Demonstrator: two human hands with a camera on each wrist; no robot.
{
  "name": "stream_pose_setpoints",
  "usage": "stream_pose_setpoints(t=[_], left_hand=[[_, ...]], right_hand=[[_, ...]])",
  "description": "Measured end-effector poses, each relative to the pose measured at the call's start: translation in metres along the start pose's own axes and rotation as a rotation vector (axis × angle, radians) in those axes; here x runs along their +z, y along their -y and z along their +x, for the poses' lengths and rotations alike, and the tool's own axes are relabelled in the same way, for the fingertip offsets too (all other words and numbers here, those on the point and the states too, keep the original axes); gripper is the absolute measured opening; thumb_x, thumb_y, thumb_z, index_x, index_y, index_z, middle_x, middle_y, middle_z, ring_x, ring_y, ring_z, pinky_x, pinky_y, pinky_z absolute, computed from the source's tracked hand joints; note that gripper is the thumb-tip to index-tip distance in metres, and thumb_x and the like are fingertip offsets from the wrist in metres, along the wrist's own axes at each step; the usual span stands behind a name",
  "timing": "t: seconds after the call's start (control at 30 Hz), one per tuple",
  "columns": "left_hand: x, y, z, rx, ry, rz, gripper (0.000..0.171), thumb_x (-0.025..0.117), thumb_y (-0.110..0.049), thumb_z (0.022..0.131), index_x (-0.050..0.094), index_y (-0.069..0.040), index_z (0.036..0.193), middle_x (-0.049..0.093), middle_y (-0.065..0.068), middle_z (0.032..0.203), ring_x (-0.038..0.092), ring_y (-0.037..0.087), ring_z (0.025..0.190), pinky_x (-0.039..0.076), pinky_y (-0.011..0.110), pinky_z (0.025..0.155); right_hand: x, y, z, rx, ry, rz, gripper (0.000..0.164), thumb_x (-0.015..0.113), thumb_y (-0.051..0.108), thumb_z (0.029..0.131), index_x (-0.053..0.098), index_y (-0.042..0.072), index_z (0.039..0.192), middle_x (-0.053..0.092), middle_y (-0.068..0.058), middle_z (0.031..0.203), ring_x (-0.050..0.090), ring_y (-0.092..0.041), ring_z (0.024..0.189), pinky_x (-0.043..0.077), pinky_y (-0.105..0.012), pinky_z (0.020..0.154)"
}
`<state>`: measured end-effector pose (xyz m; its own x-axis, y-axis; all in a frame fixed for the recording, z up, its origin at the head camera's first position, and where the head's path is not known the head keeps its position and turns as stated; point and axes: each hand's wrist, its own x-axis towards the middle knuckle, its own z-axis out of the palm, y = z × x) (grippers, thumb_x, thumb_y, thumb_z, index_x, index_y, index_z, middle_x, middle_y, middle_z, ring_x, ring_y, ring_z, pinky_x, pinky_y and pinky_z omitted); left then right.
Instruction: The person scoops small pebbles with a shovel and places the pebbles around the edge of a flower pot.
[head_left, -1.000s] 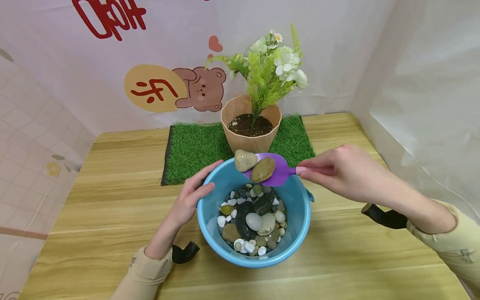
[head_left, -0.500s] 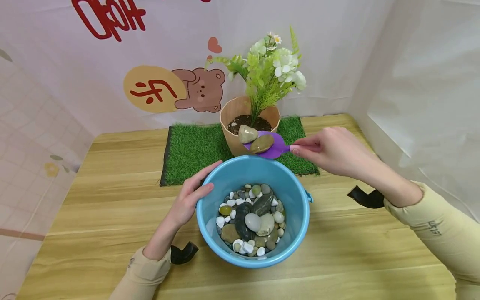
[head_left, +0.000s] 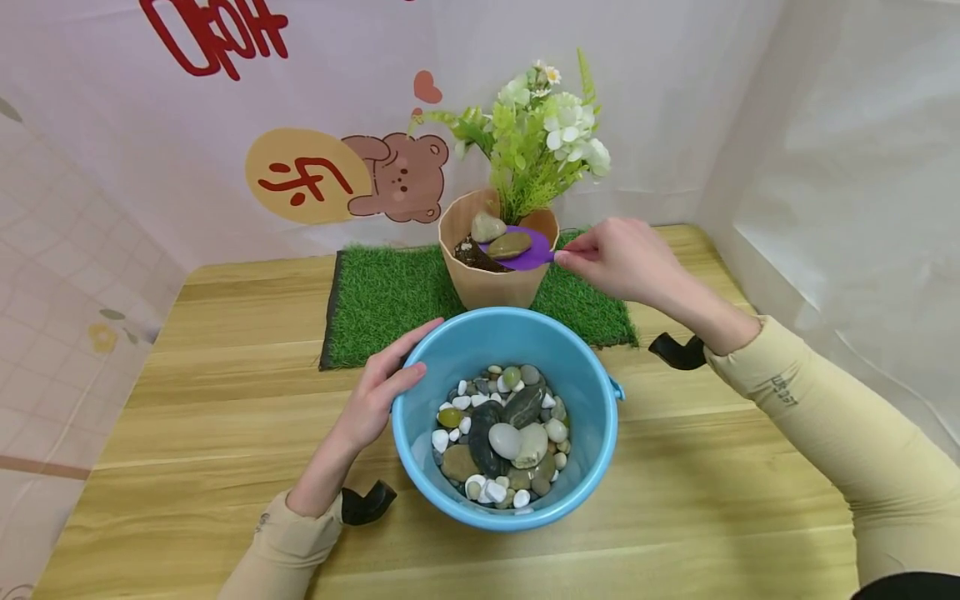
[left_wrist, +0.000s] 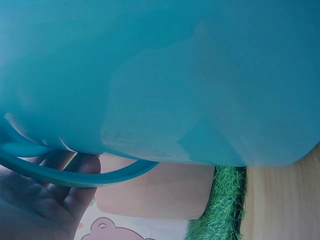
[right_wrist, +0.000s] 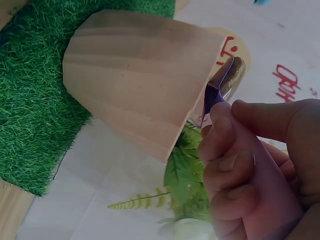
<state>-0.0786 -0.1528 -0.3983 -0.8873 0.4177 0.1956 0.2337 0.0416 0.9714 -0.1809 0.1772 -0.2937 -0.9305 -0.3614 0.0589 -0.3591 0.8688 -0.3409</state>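
Observation:
My right hand grips the pink handle of a small purple trowel, whose blade is over the mouth of the peach flowerpot. On the blade lie a brown stone and a paler beige stone. The pot holds dark soil, partly hidden by the trowel, and a white-flowered plant. My left hand holds the rim of a blue bucket, thumb over the edge. In the left wrist view, the bucket's handle crosses in front of the fingers.
Inside the bucket lie many wet stones, including a dark one and small white pebbles. The pot stands on a green turf mat on the wooden table, behind the bucket. A printed cloth hangs at the back.
My right hand has carried the trowel with both stones from above the bucket, away from me and slightly left, to over the pot. My left hand and the bucket have stayed put.

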Motion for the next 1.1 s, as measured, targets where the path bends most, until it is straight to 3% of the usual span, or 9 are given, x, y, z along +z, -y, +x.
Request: stream_pose_setpoints(t=[0.17, 0.33, 0.47, 0.57, 0.67, 0.77, 1.1], left_hand=[[0.0, 0.0, 0.001, 0.001, -0.005, 0.004, 0.057, 0.043, -0.007, 0.104, 0.037, 0.006, 0.159, 0.048, 0.037, 0.155, 0.065, -0.004, 0.123, 0.063, 0.032, 0.096], [0.0, 0.0, 0.001, 0.002, -0.009, 0.004, 0.057, 0.043, -0.007, 0.105, 0.037, 0.006, 0.159, 0.047, 0.037, 0.156, 0.064, -0.005, 0.125, 0.062, 0.026, 0.097], [-0.001, 0.001, -0.001, 0.008, -0.018, 0.009, 0.057, 0.043, -0.006, 0.104, 0.037, 0.007, 0.159, 0.047, 0.037, 0.155, 0.063, -0.005, 0.125, 0.061, 0.022, 0.098], [-0.001, 0.001, -0.001, 0.013, -0.018, 0.006, 0.057, 0.043, -0.005, 0.104, 0.037, 0.007, 0.159, 0.047, 0.037, 0.155, 0.063, -0.005, 0.126, 0.06, 0.022, 0.098], [-0.001, 0.001, 0.0, 0.016, -0.015, 0.005, 0.057, 0.043, -0.005, 0.104, 0.037, 0.008, 0.159, 0.046, 0.038, 0.155, 0.063, -0.004, 0.126, 0.06, 0.023, 0.098], [0.0, 0.001, 0.001, 0.019, -0.015, 0.009, 0.057, 0.043, -0.005, 0.104, 0.038, 0.008, 0.158, 0.047, 0.038, 0.155, 0.063, -0.005, 0.126, 0.06, 0.023, 0.099], [0.001, 0.001, 0.002, 0.033, 0.001, 0.009, 0.057, 0.042, -0.004, 0.104, 0.036, 0.01, 0.158, 0.045, 0.039, 0.156, 0.062, -0.006, 0.127, 0.059, 0.022, 0.1]], right_hand=[[0.005, -0.002, 0.017, 0.011, 0.015, -0.02, 0.031, 0.064, 0.036, 0.103, 0.086, 0.015, 0.102, 0.066, 0.001, 0.06, 0.051, -0.015, 0.056, 0.036, -0.031, 0.053], [0.006, 0.0, 0.032, 0.037, 0.061, -0.035, 0.032, 0.063, 0.037, 0.104, 0.085, 0.014, 0.105, 0.068, 0.001, 0.065, 0.05, -0.015, 0.057, 0.035, -0.029, 0.052], [0.004, 0.005, 0.044, 0.037, 0.089, -0.061, 0.034, 0.062, 0.036, 0.103, 0.084, 0.014, 0.088, 0.061, 0.004, 0.061, 0.049, -0.015, 0.058, 0.033, -0.028, 0.052], [0.003, 0.009, 0.051, 0.033, 0.102, -0.084, 0.042, 0.063, 0.036, 0.103, 0.068, 0.016, 0.065, 0.047, 0.007, 0.053, 0.044, -0.013, 0.057, 0.03, -0.027, 0.052], [0.002, 0.012, 0.056, 0.041, 0.118, -0.091, 0.051, 0.064, 0.035, 0.102, 0.05, 0.02, 0.055, 0.037, 0.009, 0.051, 0.038, -0.011, 0.053, 0.026, -0.026, 0.05], [0.002, 0.015, 0.062, 0.051, 0.144, -0.1, 0.055, 0.064, 0.036, 0.102, 0.04, 0.022, 0.054, 0.031, 0.01, 0.05, 0.032, -0.009, 0.051, 0.022, -0.024, 0.05], [0.007, 0.026, 0.077, 0.078, 0.222, -0.114, 0.057, 0.062, 0.034, 0.102, 0.036, 0.022, 0.053, 0.023, 0.009, 0.052, 0.022, -0.01, 0.053, 0.021, -0.025, 0.054]])
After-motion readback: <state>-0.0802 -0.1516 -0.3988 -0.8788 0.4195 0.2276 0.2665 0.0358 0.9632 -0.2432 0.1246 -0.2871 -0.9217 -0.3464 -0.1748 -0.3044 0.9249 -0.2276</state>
